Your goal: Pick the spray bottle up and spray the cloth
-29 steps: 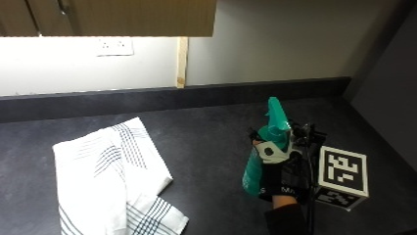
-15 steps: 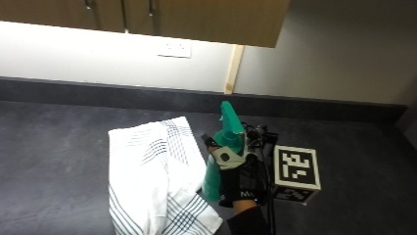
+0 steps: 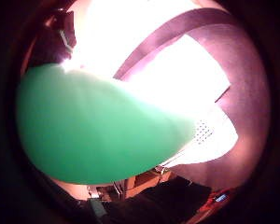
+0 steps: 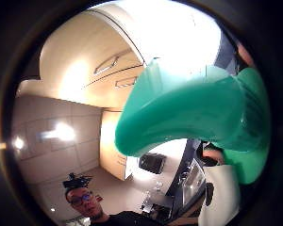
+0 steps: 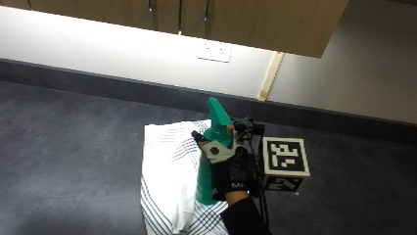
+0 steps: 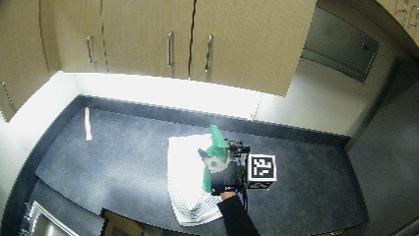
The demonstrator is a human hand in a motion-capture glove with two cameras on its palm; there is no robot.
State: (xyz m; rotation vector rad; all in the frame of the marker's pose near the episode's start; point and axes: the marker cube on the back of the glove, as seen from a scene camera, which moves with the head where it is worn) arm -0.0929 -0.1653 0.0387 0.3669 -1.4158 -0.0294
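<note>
While hand (image 5: 228, 164) grips, spray bottle (image 5: 214, 147) points wallward.

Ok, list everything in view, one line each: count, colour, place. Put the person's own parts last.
spray bottle: one, green, held above the cloth's right edge.
cloth: one, white with dark stripes, spread on the countertop.
countertop: one, dark grey, under everything.
wall cupboards: a row, light wood with metal handles, above the counter.
wall socket: one, white, on the wall under the cupboards.
pale strip: one, whitish, on the counter's far left; cannot tell what it is.
right hand: one, black glove, grips the bottle.
</note>
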